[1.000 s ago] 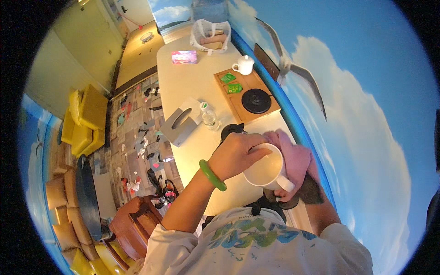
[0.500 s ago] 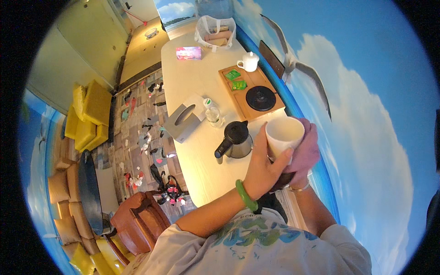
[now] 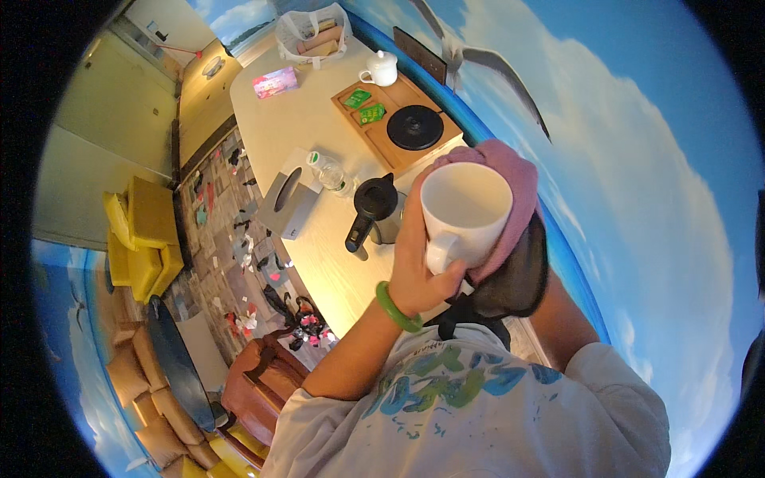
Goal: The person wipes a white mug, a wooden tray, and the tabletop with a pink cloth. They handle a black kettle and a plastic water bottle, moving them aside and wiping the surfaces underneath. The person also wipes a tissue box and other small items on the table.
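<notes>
My left hand [image 3: 424, 271] grips a white mug [image 3: 466, 209], which is tilted so that its inside faces me, its handle by my thumb. A pink cloth [image 3: 514, 187] with a dark piece [image 3: 514, 279] below it wraps the mug's right side. My right hand is behind the cloth, holding it against the mug; its fingers are hidden, and only the forearm [image 3: 562, 315] shows. Beyond my left hand, a black-lidded kettle [image 3: 375, 203] stands on the pale table [image 3: 283, 131], near a capped clear bottle [image 3: 331, 175] and a grey tissue box [image 3: 295, 215].
A wooden tray [image 3: 430, 95] holds green packets [image 3: 372, 112] and a black round base [image 3: 414, 127]. Behind are a white lidded cup [image 3: 382, 70], pink packet [image 3: 275, 82] and bag [image 3: 315, 32]. A wall borders the right; a brown chair [image 3: 255, 382] and yellow armchair [image 3: 147, 231] stand left.
The mug has risen toward me and turned, its handle now facing me. My left hand has moved from over its rim to around its left side. The kettle has come into fuller view.
</notes>
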`<control>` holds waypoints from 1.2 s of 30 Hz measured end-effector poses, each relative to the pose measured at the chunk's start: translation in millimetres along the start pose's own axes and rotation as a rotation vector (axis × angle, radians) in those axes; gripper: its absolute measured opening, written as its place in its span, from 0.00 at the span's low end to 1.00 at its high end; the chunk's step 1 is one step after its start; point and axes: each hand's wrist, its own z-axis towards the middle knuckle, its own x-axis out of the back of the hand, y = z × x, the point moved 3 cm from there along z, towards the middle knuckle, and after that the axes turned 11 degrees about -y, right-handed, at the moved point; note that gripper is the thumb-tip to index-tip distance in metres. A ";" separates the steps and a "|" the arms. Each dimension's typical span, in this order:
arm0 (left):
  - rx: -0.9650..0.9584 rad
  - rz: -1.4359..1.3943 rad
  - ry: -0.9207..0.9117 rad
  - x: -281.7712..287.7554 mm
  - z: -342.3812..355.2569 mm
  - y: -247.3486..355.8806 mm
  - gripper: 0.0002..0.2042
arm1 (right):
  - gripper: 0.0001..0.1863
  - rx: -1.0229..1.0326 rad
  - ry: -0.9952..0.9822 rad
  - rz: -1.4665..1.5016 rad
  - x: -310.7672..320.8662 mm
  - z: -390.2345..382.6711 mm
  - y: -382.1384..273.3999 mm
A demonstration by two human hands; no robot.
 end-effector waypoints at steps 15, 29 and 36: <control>0.329 0.090 0.416 -3.8 0.7 -11.4 0.12 | 0.43 0.242 0.261 -0.897 -28.6 15.8 -66.9; 0.189 0.371 -0.259 6.1 34.2 -12.0 0.17 | 0.36 0.815 -0.568 -0.126 -9.0 26.3 -2.4; 0.460 0.543 -0.721 9.6 30.9 -6.5 0.19 | 0.59 0.628 -0.404 0.139 29.1 10.0 79.3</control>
